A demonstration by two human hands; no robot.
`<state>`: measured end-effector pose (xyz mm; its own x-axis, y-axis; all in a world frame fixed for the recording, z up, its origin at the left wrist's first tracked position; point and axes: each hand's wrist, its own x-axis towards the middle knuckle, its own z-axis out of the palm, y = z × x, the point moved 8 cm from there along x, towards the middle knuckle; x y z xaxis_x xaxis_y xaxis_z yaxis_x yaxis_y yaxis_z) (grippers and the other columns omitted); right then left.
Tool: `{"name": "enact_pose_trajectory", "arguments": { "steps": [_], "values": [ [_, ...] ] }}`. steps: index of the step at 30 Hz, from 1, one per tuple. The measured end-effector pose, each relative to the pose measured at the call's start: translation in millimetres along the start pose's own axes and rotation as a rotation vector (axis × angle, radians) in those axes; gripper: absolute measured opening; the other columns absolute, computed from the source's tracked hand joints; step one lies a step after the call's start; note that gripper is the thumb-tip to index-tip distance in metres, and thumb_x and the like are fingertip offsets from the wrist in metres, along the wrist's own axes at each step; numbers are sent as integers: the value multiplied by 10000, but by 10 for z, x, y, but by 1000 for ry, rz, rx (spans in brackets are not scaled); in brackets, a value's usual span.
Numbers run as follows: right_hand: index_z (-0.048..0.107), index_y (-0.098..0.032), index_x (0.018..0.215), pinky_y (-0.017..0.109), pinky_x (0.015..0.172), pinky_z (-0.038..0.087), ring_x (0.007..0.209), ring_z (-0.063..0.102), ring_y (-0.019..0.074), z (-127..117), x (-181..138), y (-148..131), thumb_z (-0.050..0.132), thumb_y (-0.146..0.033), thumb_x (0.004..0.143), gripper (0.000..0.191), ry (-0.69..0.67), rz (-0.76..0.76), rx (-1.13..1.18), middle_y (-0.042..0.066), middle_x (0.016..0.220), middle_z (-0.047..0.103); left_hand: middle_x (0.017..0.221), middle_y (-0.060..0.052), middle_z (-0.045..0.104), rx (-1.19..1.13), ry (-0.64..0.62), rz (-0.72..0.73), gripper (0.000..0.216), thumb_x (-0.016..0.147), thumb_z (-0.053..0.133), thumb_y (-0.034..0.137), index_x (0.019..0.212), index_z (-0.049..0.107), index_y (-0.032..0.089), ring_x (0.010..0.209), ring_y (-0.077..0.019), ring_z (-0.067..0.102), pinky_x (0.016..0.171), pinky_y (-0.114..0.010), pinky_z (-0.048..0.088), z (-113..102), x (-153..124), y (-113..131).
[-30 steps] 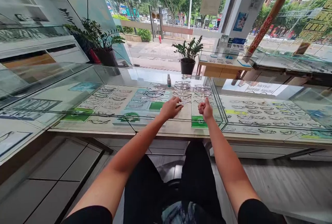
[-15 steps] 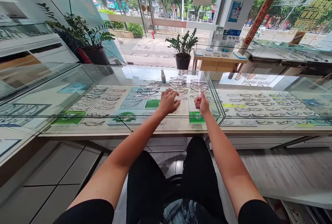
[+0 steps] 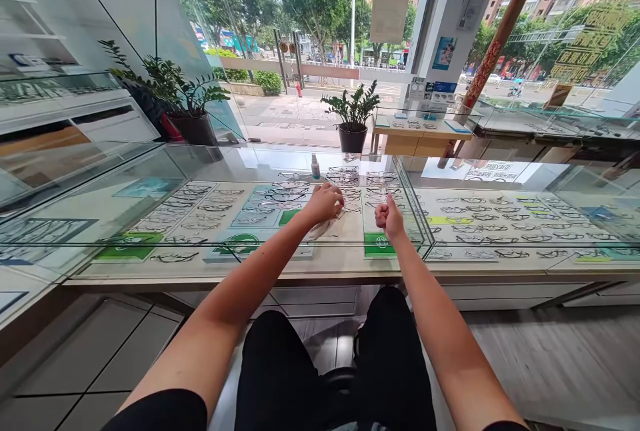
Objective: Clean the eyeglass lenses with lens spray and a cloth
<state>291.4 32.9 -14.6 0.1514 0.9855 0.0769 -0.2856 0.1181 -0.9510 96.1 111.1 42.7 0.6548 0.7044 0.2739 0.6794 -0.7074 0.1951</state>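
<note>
left hand point(image 3: 325, 203) arches half open over the glass eyewear case point(image 3: 240, 161); right hand point(image 3: 391, 216) is fisted, thumb up, any contents hidden.

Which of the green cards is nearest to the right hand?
The green card directly below the right hand in the picture; the other green cards all lie farther from this hand.

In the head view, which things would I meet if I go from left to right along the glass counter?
Leftmost green card, left hand, right hand, yellow strip. The small bottle is omitted, since it overlaps the left hand's place in this order.
</note>
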Motion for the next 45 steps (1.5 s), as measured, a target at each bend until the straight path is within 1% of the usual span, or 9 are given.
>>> {"name": "enact_pose_trajectory", "arguments": {
  "steps": [5, 12, 20, 26, 30, 34, 37, 40, 45],
  "values": [
    [602, -232, 626, 264, 467, 184, 426, 143, 62, 0, 4, -7, 586, -935, 903, 756, 28, -39, 9, -116, 427, 234, 1351, -122, 816, -134, -28, 105, 216, 953, 677, 353, 928, 858, 238, 1352, -414, 639, 1182, -614, 426, -286, 139, -18],
    [568, -242, 636, 253, 445, 172, 435, 186, 55, -2, -21, 23, 863, -761, 777, 613, 75, -50, -31, -111, 443, 312, 1130, -130, 853, -918, 96, 71, 457, 841, 874, 646, 938, 826, 202, 1098, -306, 756, 1025, -455, 549, -668, 604, -158],
    [572, -258, 645, 272, 424, 192, 382, 187, 70, -38, -60, 26, 707, -966, 804, 739, 71, -24, -53, -111, 404, 272, 1018, -100, 830, -1538, 131, -127, 608, 617, 1090, 611, 867, 727, 192, 1051, -249, 772, 992, -414, 559, -264, 818, -315],
    [582, -239, 572, 296, 471, 134, 417, 145, 67, 29, -143, 52, 566, -1070, 819, 868, -13, 39, -108, -90, 420, 246, 1037, -70, 794, -1727, 122, -102, 541, 688, 1090, 521, 886, 705, 196, 1075, -233, 752, 1042, -454, 589, -145, 775, -249],
    [535, -239, 492, 303, 500, 108, 419, 161, 66, 296, 146, -141, 471, -1152, 752, 952, -103, 18, -117, -80, 416, 219, 995, -54, 779, -1770, 103, -113, 570, 676, 1097, 518, 889, 680, 193, 1013, -210, 742, 992, -436, 608, -125, 765, -197],
    [444, -257, 499, 306, 494, 166, 445, 145, 79, 678, 674, -583, 368, -1135, 822, 938, -190, -87, -34, -86, 431, 171, 968, -34, 760, -1753, 152, -111, 562, 690, 1083, 525, 881, 665, 202, 976, -195, 723, 914, -375, 599, -150, 736, -208],
    [425, -260, 565, 286, 483, 205, 457, 136, 85, 858, 978, -767, 531, -991, 911, 816, -204, -83, 69, -102, 455, 155, 941, -15, 734, -1750, 221, -138, 587, 645, 1097, 546, 867, 675, 202, 944, -176, 699, 865, -328, 573, -165, 709, -255],
    [472, -256, 689, 250, 497, 297, 508, 289, 95, 934, 1091, -758, 836, -597, 840, 521, -241, -66, 184, -84, 562, 354, 926, -12, 725, -1741, 255, -148, 581, 645, 1095, 553, 865, 691, 198, 925, -167, 684, 854, -312, 550, -168, 688, -274],
    [509, -262, 846, 235, 592, 452, 643, 471, 108, 860, 1069, -605, 850, -188, 686, 384, -261, -60, 217, -50, 804, 612, 906, -6, 717, -1722, 281, -125, 543, 699, 1080, 562, 858, 712, 196, 887, -152, 661, 872, -310, 540, -167, 664, -276]
  ]
}}
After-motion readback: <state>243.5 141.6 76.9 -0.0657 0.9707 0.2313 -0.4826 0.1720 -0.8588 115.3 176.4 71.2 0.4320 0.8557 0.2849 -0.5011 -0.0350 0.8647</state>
